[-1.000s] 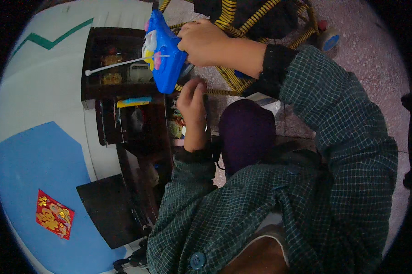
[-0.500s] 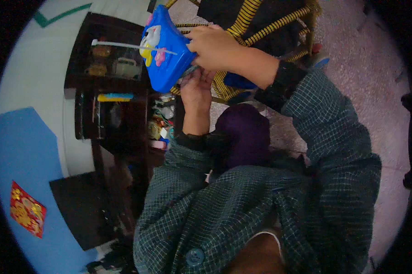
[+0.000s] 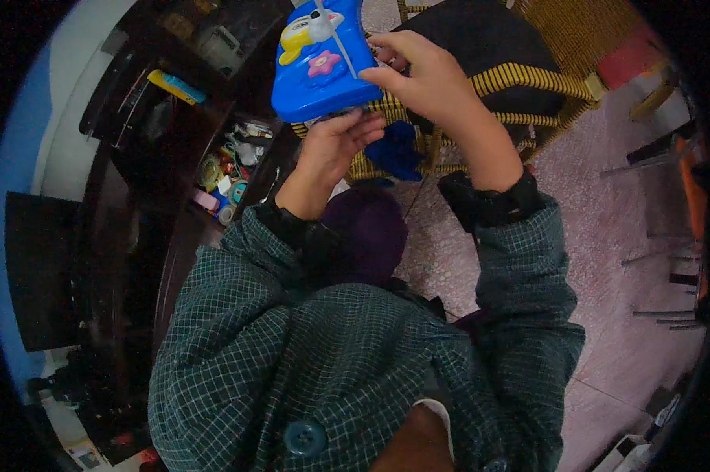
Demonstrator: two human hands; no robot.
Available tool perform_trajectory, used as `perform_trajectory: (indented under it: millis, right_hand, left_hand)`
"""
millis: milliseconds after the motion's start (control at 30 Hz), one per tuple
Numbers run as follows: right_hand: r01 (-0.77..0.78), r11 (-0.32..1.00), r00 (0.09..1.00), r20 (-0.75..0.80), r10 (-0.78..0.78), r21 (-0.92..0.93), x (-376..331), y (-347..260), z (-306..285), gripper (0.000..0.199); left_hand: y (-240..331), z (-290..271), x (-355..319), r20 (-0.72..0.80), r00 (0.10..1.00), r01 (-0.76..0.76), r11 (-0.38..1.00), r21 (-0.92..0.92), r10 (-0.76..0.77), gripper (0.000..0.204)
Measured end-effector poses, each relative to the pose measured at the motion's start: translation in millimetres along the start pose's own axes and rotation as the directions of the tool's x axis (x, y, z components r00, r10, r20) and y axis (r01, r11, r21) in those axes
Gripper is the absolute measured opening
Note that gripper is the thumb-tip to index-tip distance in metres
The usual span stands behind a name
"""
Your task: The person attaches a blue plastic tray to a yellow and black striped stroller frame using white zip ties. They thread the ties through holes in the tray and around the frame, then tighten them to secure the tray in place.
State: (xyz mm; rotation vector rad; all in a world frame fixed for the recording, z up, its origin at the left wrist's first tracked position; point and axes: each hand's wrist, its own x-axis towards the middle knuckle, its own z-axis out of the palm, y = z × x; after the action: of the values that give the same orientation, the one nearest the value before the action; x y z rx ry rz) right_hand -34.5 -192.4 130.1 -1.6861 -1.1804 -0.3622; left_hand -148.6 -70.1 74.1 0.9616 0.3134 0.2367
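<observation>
A blue plastic toy (image 3: 323,86) with raised cartoon shapes, a yellow-and-white figure and a pink star, is held up at the top of the view. A thin white rod (image 3: 341,46) slants across its face. Beneath the toy's lower edge, my left hand (image 3: 331,153) supports it with fingers closed against its underside. My right hand (image 3: 434,79) is at the toy's right edge, its thumb near the lower end of the rod and its other fingers curled at the side. The toy's back is hidden.
An open drawer (image 3: 233,169) full of small odds and ends is left of my left arm, in a dark cabinet (image 3: 127,189). Ahead stands a yellow-and-black woven chair (image 3: 520,76) with a dark seat. A blue cloth (image 3: 398,153) hangs below the toy.
The view has turned, and the toy now appears further right and tilted with its face more toward me. My right hand has shifted along its right edge, thumb now apart from the fingers.
</observation>
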Motion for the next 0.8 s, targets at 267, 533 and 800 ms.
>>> perform_trajectory:
  millis: [267,533,800]
  right_hand:
    - [0.072,0.996,0.99,0.126,-0.064,-0.056,11.6,-1.6,17.9,0.021]
    - [0.177,0.984,0.983,0.044,-0.177,0.014,8.3,4.0,24.1,0.013]
    - [0.271,0.96,0.962,-0.001,-0.272,-0.076,5.5,6.6,29.2,0.012]
  left_hand:
    - [-3.4,-4.8,0.4,0.063,0.998,0.002,1.0,-0.028,0.0,0.027]
    - [-4.0,-6.9,4.1,0.081,0.997,0.012,0.996,-0.084,-0.005,0.03]
    - [-2.5,-9.3,2.6,0.126,0.991,0.05,0.997,-0.059,-0.042,0.031]
